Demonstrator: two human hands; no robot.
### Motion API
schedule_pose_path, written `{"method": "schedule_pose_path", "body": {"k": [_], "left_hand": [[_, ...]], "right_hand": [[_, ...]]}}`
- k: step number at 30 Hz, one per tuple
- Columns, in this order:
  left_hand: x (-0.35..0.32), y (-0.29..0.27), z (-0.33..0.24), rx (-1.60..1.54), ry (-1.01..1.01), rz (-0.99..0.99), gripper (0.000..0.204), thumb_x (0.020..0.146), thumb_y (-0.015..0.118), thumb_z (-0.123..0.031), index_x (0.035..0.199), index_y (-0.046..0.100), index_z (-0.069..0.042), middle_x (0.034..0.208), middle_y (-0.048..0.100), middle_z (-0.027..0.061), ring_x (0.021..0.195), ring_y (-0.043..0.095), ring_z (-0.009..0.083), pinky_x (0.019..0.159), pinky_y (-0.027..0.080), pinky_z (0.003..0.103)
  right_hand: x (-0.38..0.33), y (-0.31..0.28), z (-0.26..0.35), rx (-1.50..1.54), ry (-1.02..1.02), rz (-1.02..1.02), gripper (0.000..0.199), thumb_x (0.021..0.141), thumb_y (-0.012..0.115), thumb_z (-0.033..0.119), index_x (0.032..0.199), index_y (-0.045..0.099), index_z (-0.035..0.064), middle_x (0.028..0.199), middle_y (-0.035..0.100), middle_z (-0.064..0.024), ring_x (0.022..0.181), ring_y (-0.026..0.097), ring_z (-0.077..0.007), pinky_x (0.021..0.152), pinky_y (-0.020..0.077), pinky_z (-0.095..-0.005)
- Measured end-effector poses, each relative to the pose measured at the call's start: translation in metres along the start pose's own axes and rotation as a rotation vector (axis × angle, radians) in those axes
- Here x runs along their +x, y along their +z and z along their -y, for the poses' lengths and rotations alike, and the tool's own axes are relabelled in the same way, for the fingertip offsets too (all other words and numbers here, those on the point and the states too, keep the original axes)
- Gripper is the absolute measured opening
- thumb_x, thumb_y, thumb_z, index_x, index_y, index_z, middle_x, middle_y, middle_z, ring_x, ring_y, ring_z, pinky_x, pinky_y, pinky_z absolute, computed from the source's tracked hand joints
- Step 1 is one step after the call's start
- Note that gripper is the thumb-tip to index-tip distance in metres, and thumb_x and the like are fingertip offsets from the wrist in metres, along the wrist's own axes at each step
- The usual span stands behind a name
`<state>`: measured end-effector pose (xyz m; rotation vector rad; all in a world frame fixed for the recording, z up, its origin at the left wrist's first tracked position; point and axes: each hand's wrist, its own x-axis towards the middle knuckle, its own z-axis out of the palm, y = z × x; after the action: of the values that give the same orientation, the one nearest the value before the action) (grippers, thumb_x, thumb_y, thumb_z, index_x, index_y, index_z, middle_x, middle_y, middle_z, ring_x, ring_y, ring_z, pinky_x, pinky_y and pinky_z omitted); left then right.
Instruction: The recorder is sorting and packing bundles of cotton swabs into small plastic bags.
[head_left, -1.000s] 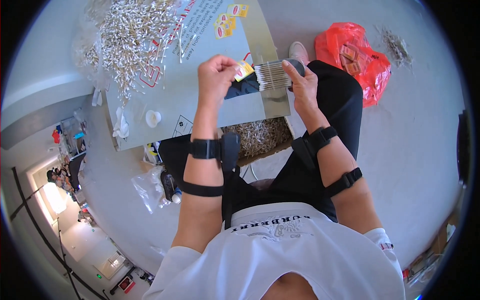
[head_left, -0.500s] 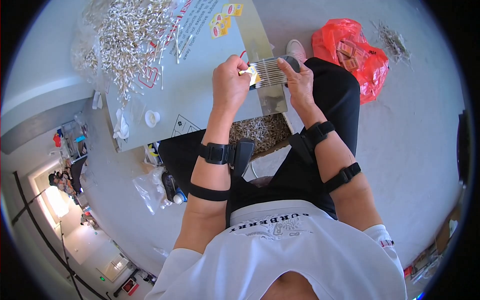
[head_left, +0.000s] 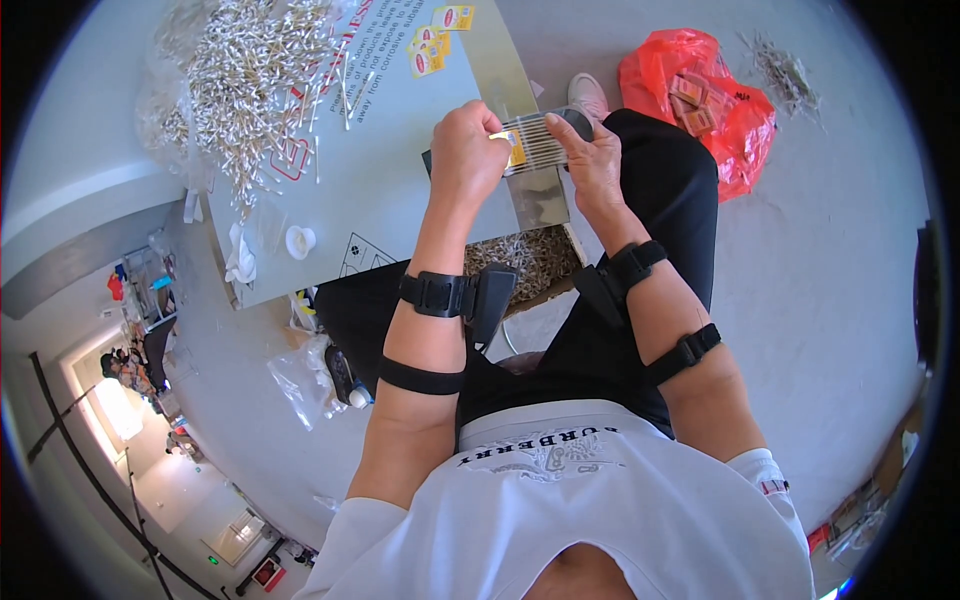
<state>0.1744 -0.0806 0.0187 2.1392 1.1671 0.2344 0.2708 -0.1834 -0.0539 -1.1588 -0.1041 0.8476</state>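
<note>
A flat pack of cotton swabs (head_left: 541, 143), laid side by side in a row, is held above the near right edge of the table. My right hand (head_left: 597, 172) grips its right end, thumb on top, beside a dark rounded part (head_left: 575, 122). At the pack's left end my left hand (head_left: 466, 150) is closed, fingers pinching a small yellow and white card (head_left: 516, 147) that lies against the swabs. The fingertips of the left hand are partly hidden behind its knuckles. Several similar yellow cards (head_left: 428, 55) lie on the tabletop beyond.
A large heap of loose cotton swabs (head_left: 250, 90) covers the table's (head_left: 390, 205) far left. Near it lie a white round cap (head_left: 300, 241) and crumpled white tissue (head_left: 240, 258). Below the edge, a box of swabs (head_left: 535, 258) sits by my legs. A red plastic bag (head_left: 650, 80) stands right.
The yellow card, tilted before, now lies straighter against the swabs, and my left hand has turned slightly over it. My right hand has shifted a little left with the pack.
</note>
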Motion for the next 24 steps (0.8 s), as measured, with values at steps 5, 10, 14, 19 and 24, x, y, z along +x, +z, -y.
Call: {"method": "schedule_pose_path", "body": {"k": [5, 10, 14, 19, 24], "left_hand": [[0.001, 0.001, 0.004, -0.040, -0.056, -0.013, 0.008, 0.068, 0.061, 0.002, 0.076, 0.062, 0.003, 0.072, 0.066, 0.0197, 0.068, 0.065, 0.0335, 0.065, 0.050, 0.040], [0.002, 0.004, 0.010, -0.130, -0.068, -0.066, 0.007, 0.068, 0.062, 0.002, 0.075, 0.063, 0.002, 0.073, 0.067, 0.0187, 0.067, 0.066, 0.0320, 0.065, 0.051, 0.039], [0.002, 0.006, 0.011, -0.119, -0.093, -0.102, 0.010, 0.068, 0.063, 0.001, 0.078, 0.064, 0.002, 0.072, 0.067, 0.0177, 0.065, 0.066, 0.0296, 0.065, 0.052, 0.038], [-0.001, 0.006, 0.011, -0.137, -0.144, -0.103, 0.011, 0.071, 0.067, 0.003, 0.082, 0.064, 0.006, 0.071, 0.067, 0.0106, 0.060, 0.062, 0.0120, 0.056, 0.049, 0.025], [-0.005, 0.012, 0.017, -0.310, -0.232, -0.130, 0.010, 0.072, 0.067, 0.004, 0.080, 0.063, 0.006, 0.071, 0.066, 0.0101, 0.056, 0.060, 0.0114, 0.050, 0.047, 0.023]], "right_hand": [[-0.001, 0.001, 0.002, -0.020, 0.015, -0.009, 0.010, 0.086, 0.075, 0.013, 0.085, 0.070, 0.0038, 0.076, 0.064, 0.0043, 0.065, 0.053, -0.0044, 0.060, 0.0433, -0.0223], [0.000, 0.000, 0.002, -0.033, 0.036, -0.001, 0.017, 0.085, 0.077, 0.018, 0.089, 0.070, 0.0027, 0.079, 0.066, 0.0022, 0.069, 0.055, -0.0057, 0.063, 0.0438, -0.0233], [0.002, -0.003, -0.001, -0.001, 0.023, 0.020, 0.017, 0.085, 0.077, 0.018, 0.089, 0.070, 0.0029, 0.079, 0.065, 0.0025, 0.068, 0.055, -0.0056, 0.062, 0.0435, -0.0232], [0.001, -0.001, -0.001, 0.006, 0.001, -0.005, 0.012, 0.085, 0.076, 0.013, 0.087, 0.070, 0.0027, 0.076, 0.065, 0.0040, 0.065, 0.054, -0.0046, 0.060, 0.0439, -0.0227], [0.003, -0.003, -0.002, -0.010, 0.001, 0.012, 0.014, 0.085, 0.077, 0.015, 0.088, 0.070, 0.0029, 0.078, 0.065, 0.0036, 0.067, 0.054, -0.0049, 0.061, 0.0436, -0.0227]]}}
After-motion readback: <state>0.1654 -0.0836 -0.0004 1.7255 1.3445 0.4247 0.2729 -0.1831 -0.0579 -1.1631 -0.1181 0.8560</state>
